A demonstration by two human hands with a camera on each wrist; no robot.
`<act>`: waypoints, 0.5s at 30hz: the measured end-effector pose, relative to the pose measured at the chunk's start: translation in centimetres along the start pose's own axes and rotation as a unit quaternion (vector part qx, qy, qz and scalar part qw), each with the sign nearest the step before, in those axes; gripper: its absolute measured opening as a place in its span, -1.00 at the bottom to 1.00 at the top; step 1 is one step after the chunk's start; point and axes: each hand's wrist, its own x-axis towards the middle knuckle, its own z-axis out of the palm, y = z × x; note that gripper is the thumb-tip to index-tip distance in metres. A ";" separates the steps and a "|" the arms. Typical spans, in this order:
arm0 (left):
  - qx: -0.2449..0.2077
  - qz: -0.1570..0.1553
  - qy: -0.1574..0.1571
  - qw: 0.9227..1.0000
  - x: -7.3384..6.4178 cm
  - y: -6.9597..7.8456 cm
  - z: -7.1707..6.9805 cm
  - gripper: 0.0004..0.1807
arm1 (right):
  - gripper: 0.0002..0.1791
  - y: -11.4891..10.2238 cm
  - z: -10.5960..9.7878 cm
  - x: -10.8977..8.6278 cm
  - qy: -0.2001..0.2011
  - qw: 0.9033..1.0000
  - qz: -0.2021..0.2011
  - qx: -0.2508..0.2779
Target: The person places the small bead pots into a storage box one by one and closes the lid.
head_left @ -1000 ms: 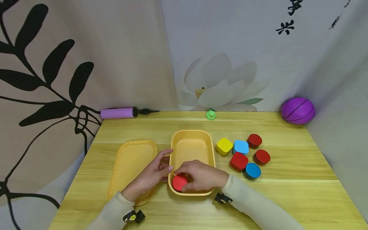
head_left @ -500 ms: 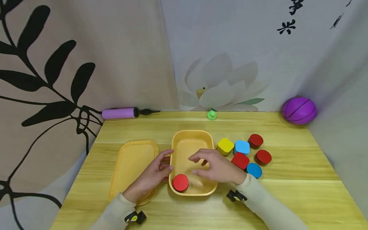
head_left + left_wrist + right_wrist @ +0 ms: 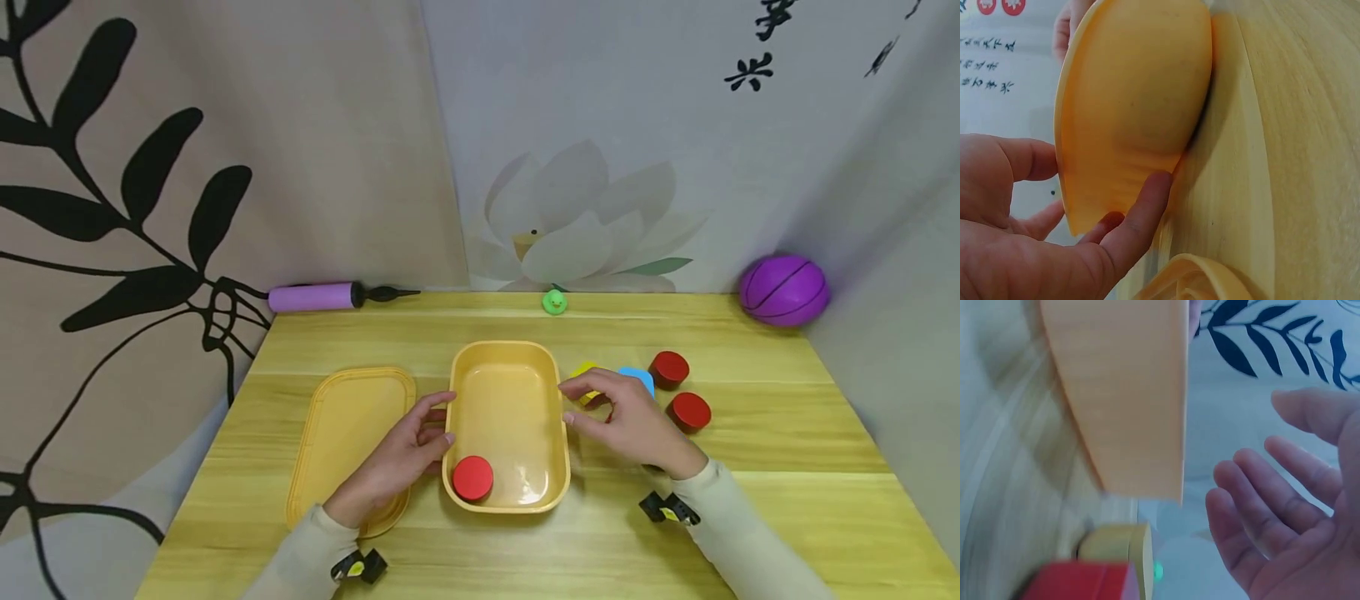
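A yellow-orange plastic container (image 3: pixel 510 392) stands in the middle of the table, with one round red block (image 3: pixel 473 478) in its near left corner. Against its left wall rests my left hand (image 3: pixel 397 458); in the left wrist view, the fingertips (image 3: pixel 1159 184) touch the outside of the wall. My right hand (image 3: pixel 633 417) hovers just past the right rim, its fingers apart and holding nothing. Behind and under it, partly hidden, are a yellow block (image 3: pixel 582 367) and a light blue block (image 3: pixel 639 377). A red block (image 3: pixel 1079 581) shows near that hand in the right wrist view.
Two round dark red blocks (image 3: pixel 669 369) lie to the right of the right hand. Left of the container is a flat yellow-orange lid (image 3: pixel 341 442), partly under the left forearm. A purple pump (image 3: pixel 315 297), green duck toy (image 3: pixel 555 302) and purple ball (image 3: pixel 784 290) line the back edge.
My right hand has let go of the round red block in the container, lifted out and moved right over the loose blocks. The left hand stays at the container's left wall.
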 end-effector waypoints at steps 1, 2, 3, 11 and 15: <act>0.000 0.000 0.001 1.000 0.0 0.0 0.0 -0.33 | -0.67 0.2 -0.4 -0.3 0.007 1.000 0.004 -0.005; 0.000 0.001 0.001 1.000 0.0 -0.1 0.1 -0.32 | -0.67 0.4 -0.9 -0.6 0.014 1.000 0.009 -0.011; 0.000 0.003 0.000 1.000 0.0 -0.1 0.1 -0.32 | -0.67 0.7 -1.3 -0.9 0.021 1.000 0.015 -0.016; 0.004 -0.001 0.008 1.000 -0.1 -0.4 -0.1 -0.33 | -0.68 3.3 -4.5 -3.9 0.062 0.991 0.095 -0.077; -0.006 -0.002 0.002 1.000 0.0 -0.4 -0.1 -0.32 | -0.67 5.0 -6.1 -5.7 0.092 0.982 0.132 -0.100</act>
